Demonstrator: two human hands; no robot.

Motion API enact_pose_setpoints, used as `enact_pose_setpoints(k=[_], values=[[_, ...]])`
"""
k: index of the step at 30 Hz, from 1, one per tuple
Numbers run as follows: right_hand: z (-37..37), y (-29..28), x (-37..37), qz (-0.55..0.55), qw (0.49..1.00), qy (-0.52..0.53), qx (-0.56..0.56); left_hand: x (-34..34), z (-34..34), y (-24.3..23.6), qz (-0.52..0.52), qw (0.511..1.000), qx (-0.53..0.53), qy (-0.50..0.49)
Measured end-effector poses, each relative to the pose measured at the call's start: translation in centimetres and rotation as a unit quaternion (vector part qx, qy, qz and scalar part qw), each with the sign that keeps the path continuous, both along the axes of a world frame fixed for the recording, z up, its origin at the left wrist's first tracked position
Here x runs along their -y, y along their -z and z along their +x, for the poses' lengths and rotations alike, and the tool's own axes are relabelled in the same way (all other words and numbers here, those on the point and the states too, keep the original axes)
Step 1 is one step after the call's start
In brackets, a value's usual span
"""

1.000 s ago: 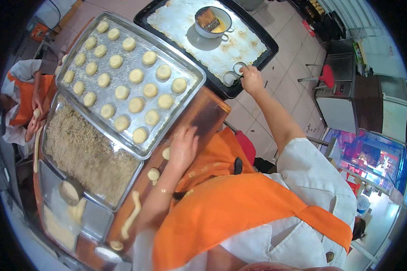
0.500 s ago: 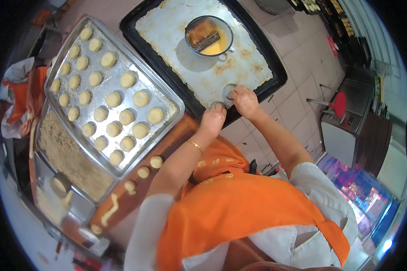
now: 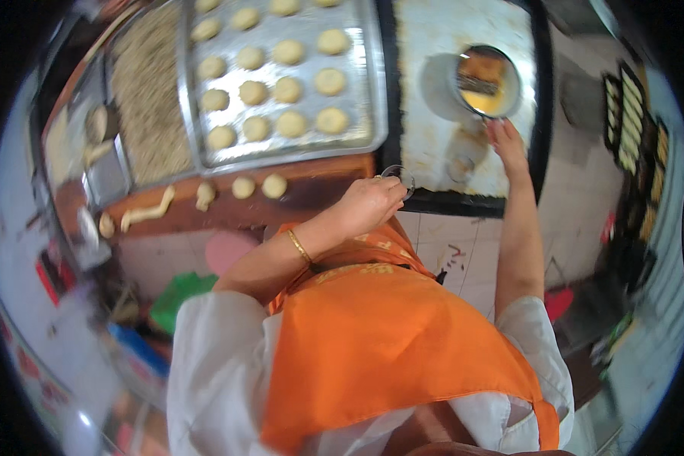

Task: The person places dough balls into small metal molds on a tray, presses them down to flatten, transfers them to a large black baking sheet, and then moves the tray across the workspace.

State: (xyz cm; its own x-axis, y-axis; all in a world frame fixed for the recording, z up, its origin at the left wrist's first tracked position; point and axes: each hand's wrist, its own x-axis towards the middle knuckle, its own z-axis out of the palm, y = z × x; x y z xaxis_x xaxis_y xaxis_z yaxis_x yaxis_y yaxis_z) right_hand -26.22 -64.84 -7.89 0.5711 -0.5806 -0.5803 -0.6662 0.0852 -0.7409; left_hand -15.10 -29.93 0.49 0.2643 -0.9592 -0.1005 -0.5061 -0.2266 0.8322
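At the front left corner of the black-rimmed baking tray [image 3: 471, 204], my left hand [image 3: 371, 204] is closed on a small clear round cup [image 3: 407, 181]. Farther right, my right hand [image 3: 508, 144] reaches over the tray with its fingers at the handle of a dark-rimmed mug [image 3: 514, 85]; it appears to grip it. Yellow liquid, like beaten egg, lies in the mug, and a wide brush [image 3: 482, 67] rests in it. Between my hands a second clear round shape, apparently another cup [image 3: 460, 167], stands on the tray.
A metal tray [image 3: 270, 156] holding rows of round dough pieces [image 3: 288, 90] adjoins on the left. Beyond it is a container of brown crumbs [image 3: 156, 99]. Loose dough balls [image 3: 274, 186] and a dough strip [image 3: 148, 211] lie on the wooden table edge [image 3: 319, 171]. Racked trays [image 3: 631, 129] stand far right.
The view has turned, shifting the trays. My right hand has left the clear cup and moved out to the mug's handle. The left hand has lifted its cup toward the tray's left corner.
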Motion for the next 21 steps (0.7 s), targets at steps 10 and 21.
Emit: enact_pose_setpoints(k=[10,21], values=[[-4.5,-2.2,-6.1,0.032,0.994,0.029,0.097,-14.9,-0.9,-1.6,0.100,0.948,0.011,-0.302],[-4.5,-11.4,-23.0,-0.077,0.934,-0.336,0.092,-28.7,-5.0,-0.8,0.088,0.887,0.029,-0.452]])
